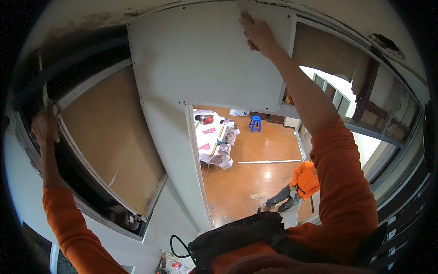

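Observation:
A large white board panel [205,59] fills the upper middle, with dark screw heads along its edges. Raised to the panel's top edge, my right hand [258,33] is closed. A pale, blurred piece shows beyond its fingers against the ceiling joint; its kind cannot be made out. Far to the left, my left hand [44,125] is wrapped round the edge of the metal frame [68,137], beside a dark open gap. A thin pale strip [44,93] rises just above that hand. Brown board [109,137] backs the frame next to it.
Through the opening below, a person in an orange top [305,180] is on the wood floor [255,150]. A blue stool [255,123], a covered table [214,157] and a long white strip [269,161] are there. A black bag [237,237] hangs at my front.

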{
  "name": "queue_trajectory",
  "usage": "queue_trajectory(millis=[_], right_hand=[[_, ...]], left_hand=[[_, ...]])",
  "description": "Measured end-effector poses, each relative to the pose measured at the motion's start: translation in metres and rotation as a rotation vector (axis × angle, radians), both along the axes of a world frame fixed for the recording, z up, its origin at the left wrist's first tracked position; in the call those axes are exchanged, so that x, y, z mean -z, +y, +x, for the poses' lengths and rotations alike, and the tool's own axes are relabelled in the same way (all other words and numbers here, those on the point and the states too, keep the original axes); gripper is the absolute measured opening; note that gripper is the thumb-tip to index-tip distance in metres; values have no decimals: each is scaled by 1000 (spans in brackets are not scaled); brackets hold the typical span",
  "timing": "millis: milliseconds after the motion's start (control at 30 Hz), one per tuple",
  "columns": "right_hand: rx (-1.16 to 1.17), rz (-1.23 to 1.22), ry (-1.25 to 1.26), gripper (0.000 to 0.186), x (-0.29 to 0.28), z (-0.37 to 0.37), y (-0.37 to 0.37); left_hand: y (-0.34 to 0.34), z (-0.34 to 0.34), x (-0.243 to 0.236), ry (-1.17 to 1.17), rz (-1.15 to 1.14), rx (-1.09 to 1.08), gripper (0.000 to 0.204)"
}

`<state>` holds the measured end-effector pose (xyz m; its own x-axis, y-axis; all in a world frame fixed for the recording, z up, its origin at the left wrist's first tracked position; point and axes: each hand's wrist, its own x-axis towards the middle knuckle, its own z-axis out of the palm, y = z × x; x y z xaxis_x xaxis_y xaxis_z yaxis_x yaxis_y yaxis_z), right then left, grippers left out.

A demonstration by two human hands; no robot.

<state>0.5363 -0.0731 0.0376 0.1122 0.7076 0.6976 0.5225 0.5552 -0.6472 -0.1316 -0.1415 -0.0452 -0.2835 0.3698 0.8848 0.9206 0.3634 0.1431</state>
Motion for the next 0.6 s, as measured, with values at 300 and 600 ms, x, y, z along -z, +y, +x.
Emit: queue_trajectory(millis=[300,600], right_hand=[[522,405,-694,53,-16,-137,92],[561,294,-652,48,-45,-133,100]], left_hand=[[3,0,9,216,48,-50,50],[-4,4,8,230,-3,-151,46]])
